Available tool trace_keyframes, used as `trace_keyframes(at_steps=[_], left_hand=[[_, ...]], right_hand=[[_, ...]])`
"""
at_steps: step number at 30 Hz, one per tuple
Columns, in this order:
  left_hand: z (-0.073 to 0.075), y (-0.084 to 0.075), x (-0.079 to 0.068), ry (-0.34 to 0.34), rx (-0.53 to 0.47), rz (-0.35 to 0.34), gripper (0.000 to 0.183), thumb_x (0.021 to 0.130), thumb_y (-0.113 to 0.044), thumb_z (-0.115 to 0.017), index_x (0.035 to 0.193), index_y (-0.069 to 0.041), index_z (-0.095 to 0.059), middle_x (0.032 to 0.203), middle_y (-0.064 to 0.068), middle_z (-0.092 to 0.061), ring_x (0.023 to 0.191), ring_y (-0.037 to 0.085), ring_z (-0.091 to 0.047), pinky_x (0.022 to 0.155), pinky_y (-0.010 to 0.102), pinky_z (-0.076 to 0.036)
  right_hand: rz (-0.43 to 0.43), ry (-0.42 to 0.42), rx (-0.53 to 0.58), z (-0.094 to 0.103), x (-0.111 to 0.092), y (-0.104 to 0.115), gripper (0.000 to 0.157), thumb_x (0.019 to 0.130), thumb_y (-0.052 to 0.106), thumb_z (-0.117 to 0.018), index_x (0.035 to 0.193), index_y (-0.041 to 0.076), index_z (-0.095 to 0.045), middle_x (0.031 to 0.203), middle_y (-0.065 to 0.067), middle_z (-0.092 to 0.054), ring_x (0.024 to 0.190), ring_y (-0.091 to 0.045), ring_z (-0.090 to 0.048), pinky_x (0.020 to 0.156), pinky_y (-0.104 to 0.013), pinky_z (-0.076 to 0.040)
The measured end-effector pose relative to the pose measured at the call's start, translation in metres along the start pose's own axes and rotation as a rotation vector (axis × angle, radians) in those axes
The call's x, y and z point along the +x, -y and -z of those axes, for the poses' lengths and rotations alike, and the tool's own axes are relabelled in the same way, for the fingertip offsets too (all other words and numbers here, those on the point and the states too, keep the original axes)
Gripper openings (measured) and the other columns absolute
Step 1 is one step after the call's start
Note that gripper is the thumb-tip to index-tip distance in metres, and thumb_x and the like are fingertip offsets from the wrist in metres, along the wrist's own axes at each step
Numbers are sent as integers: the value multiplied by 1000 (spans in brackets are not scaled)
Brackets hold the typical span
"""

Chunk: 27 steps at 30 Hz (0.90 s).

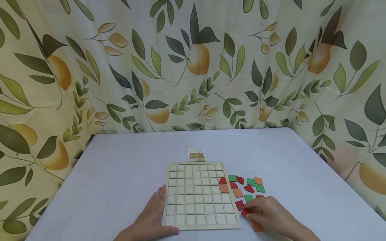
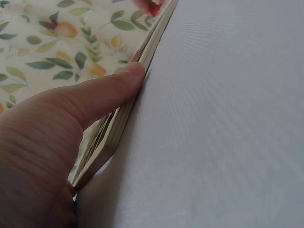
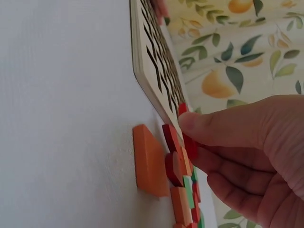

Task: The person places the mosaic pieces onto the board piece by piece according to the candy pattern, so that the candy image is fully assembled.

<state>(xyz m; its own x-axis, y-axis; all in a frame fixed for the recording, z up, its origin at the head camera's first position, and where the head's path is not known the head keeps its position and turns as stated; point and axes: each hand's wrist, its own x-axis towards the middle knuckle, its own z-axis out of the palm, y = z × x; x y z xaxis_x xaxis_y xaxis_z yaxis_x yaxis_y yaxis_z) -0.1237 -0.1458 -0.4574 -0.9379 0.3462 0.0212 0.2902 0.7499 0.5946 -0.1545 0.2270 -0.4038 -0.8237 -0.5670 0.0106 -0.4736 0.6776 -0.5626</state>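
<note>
A pale wooden grid board [image 1: 194, 199] lies on the white table. My left hand [image 1: 153, 213] rests against its left side, fingers straight along the edge and thumb [image 2: 116, 88] on the front edge. A red quarter-round piece [image 1: 222, 181] and an orange square [image 1: 224, 189] sit in two right-column cells. Beside the board's right edge, my right hand [image 1: 269, 213] pinches a red piece [image 3: 188, 142] between thumb and fingers, which partly hide it. Near it are several loose red, green and orange tiles, including an orange square [image 3: 151, 164] close below the hand.
A small pattern card [image 1: 195, 155] with a red, orange and green design lies just behind the board. Loose tiles such as a green square [image 1: 251, 181] spread to the board's right. A leaf-and-fruit patterned curtain [image 1: 193, 83] hangs behind the table [image 1: 126, 160].
</note>
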Motion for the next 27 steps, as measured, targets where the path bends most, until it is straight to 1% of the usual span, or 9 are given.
trace_keyframes(at_steps=[2, 5, 7, 9, 11, 13, 16, 21, 27], left_hand=[[0, 1, 0, -8, 8, -10, 131, 60, -75, -64, 145, 4, -2, 151, 18, -7, 138, 27, -4, 109, 41, -4], [0, 1, 0, -13, 12, -15, 131, 60, -75, -63, 145, 4, -2, 152, 16, -7, 138, 26, -3, 108, 28, 5], [0, 1, 0, -10, 6, -11, 131, 60, -75, -63, 145, 3, -2, 152, 16, -6, 139, 25, -2, 103, 18, 11], [0, 1, 0, -6, -1, -9, 131, 60, -75, -63, 145, 3, -1, 152, 16, -5, 139, 25, -2, 101, 15, 13], [0, 1, 0, -2, -7, -8, 131, 60, -75, -63, 145, 4, -1, 152, 16, -5, 138, 25, -1, 105, 22, 10], [0, 1, 0, -4, -10, -13, 131, 60, -74, -64, 145, 5, -2, 151, 17, -6, 138, 26, -2, 108, 32, 4], [0, 1, -1, -6, -6, -19, 131, 60, -73, -65, 144, 5, -2, 151, 18, -7, 138, 27, -3, 107, 43, -3], [0, 1, -1, -8, -4, -17, 131, 60, -74, -64, 145, 5, -2, 151, 17, -7, 138, 27, -3, 106, 43, -4], [0, 0, -1, -10, -6, -19, 132, 60, -74, -65, 145, 5, -2, 151, 17, -7, 138, 27, -3, 106, 44, -5]], right_hand=[[-6, -29, -16, -1, 2, 2, 22, 79, 26, -73, 95, 13, -72, 86, 16, -64, 74, -3, -53, 67, -21, -51], [-46, -69, -15, -3, 6, 6, 24, 78, 28, -73, 97, 13, -72, 85, 17, -64, 74, -3, -53, 69, -21, -51], [-56, -106, -10, -6, 9, 8, 24, 78, 27, -74, 97, 13, -72, 84, 17, -64, 74, -2, -54, 68, -22, -51], [-57, -137, -6, -9, 13, 11, 21, 77, 26, -74, 94, 14, -72, 81, 17, -64, 73, -1, -54, 67, -22, -50], [-45, -166, -11, -12, 16, 13, 16, 77, 25, -75, 90, 16, -72, 79, 18, -62, 71, 0, -53, 65, -22, -50], [-41, -182, -17, -16, 19, 15, 13, 76, 24, -76, 87, 18, -71, 77, 19, -61, 70, 0, -53, 63, -21, -49], [-71, -183, -8, -20, 22, 17, 13, 75, 24, -76, 86, 19, -71, 76, 19, -60, 69, 0, -51, 62, -20, -49], [-100, -171, -16, -25, 26, 21, 10, 74, 27, -77, 79, 22, -70, 70, 21, -56, 67, 0, -49, 60, -20, -48], [-81, -178, -48, -27, 29, 23, 8, 76, 22, -76, 75, 24, -68, 68, 21, -53, 65, 1, -47, 58, -19, -46]])
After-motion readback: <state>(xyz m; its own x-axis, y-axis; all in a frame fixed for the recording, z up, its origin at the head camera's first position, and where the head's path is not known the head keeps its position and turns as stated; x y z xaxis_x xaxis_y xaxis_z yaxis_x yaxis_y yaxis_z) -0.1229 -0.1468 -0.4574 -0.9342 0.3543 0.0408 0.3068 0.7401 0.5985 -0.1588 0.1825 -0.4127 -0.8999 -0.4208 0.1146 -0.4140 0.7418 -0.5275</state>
